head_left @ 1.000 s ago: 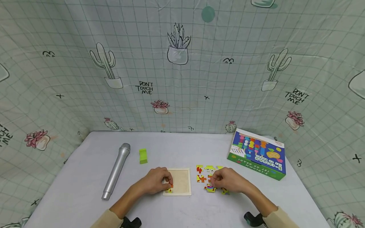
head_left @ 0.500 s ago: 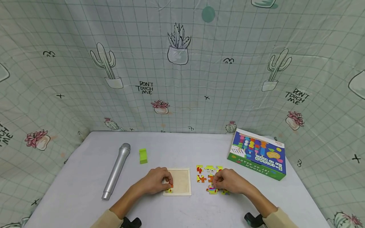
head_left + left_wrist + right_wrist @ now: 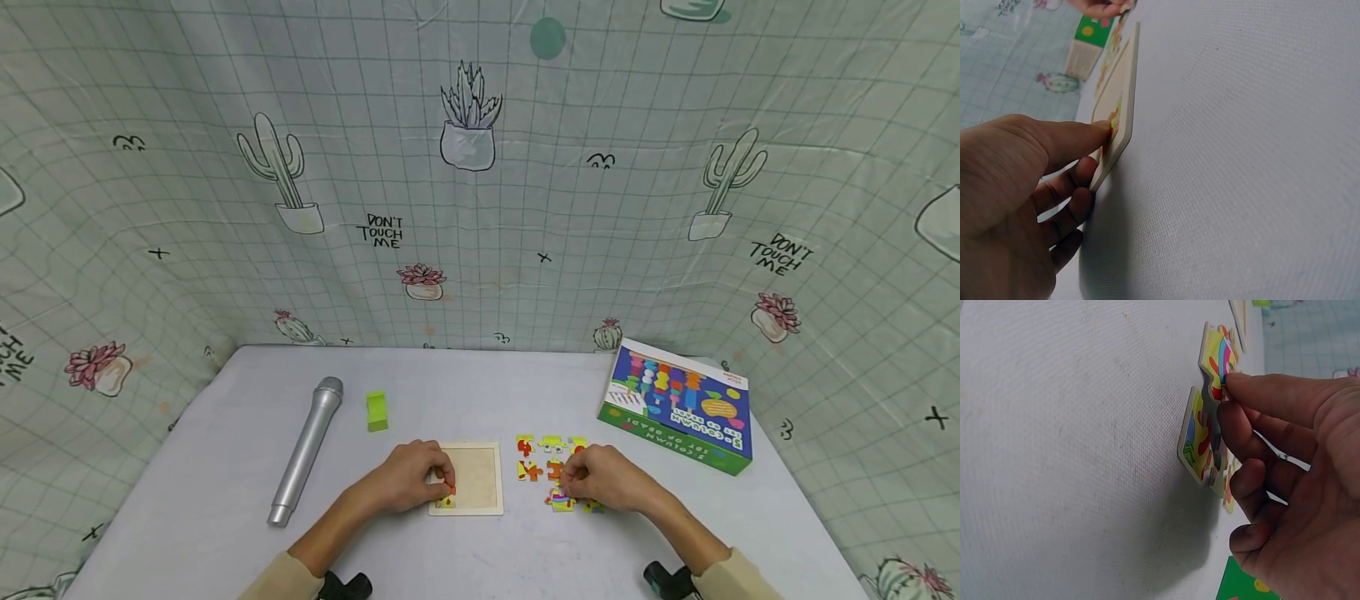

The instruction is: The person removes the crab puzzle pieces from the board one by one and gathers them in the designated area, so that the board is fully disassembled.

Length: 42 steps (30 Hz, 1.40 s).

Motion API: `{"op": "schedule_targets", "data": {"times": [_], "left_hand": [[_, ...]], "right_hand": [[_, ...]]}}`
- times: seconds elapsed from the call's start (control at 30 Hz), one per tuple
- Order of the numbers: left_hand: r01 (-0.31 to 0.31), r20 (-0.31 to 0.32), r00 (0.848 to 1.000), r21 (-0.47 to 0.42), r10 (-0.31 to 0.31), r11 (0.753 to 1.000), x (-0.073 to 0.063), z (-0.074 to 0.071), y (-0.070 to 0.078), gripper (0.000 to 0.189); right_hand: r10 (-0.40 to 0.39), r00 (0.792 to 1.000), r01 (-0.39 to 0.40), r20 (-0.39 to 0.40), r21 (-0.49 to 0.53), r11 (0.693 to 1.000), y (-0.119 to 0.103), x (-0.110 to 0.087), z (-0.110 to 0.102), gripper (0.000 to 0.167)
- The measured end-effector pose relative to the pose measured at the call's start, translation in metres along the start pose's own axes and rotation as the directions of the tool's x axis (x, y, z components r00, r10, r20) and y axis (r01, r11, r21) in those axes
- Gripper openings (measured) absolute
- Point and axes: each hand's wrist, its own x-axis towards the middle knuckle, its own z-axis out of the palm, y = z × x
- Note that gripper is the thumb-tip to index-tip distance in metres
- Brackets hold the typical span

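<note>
A square wooden puzzle tray [image 3: 480,510] lies on the table, with a yellow and red puzzle piece [image 3: 446,502] in its near left corner. My left hand [image 3: 415,475] is over the tray's left side, thumb and fingers curled at that piece. In the left wrist view the thumb tip [image 3: 1105,129] touches the piece, while the other fingers bend beside the tray edge; the index finger is largely hidden. My right hand [image 3: 606,479] pinches a rainbow-striped puzzle piece [image 3: 1217,353] between thumb and index finger. Another yellow piece [image 3: 1194,434] lies close by, partly under the hand.
Several loose puzzle pieces [image 3: 528,471] lie in rows right of the tray. A blue and green toy box [image 3: 678,408] stands at the back right. A silver microphone [image 3: 307,450] and a lime-green block [image 3: 377,411] are at the left. A patterned cloth [image 3: 480,208] hangs behind.
My right hand has shifted slightly to the right and nearer to me, sliding the rainbow-striped puzzle piece along. The left hand and the tray have kept their place.
</note>
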Motion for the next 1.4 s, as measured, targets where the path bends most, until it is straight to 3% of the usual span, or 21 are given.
{"op": "schedule_targets", "data": {"times": [0.27,0.9,1.13,1.4], "left_hand": [[-0.005,0.0,1.0,-0.003,0.005,1.0,0.0,0.0,0.0,0.01],[0.007,0.0,1.0,-0.02,-0.007,1.0,0.0,-0.001,0.001,0.012],[0.02,0.009,1.0,-0.06,-0.019,0.998,0.001,-0.002,-0.002,0.014],[0.008,0.006,1.0,-0.066,-0.007,0.998,0.0,-0.002,-0.005,0.014]], "right_hand": [[0.017,1.0,-0.017,0.009,-0.013,1.0,0.001,0.001,0.001,0.008],[-0.003,0.999,-0.001,-0.051,-0.076,0.997,-0.008,0.004,0.006,0.014],[-0.05,0.997,0.049,-0.066,-0.015,0.999,-0.03,0.023,0.027,0.011],[-0.162,0.987,0.162,-0.008,-0.004,0.987,-0.063,0.045,0.06,0.006]]}}
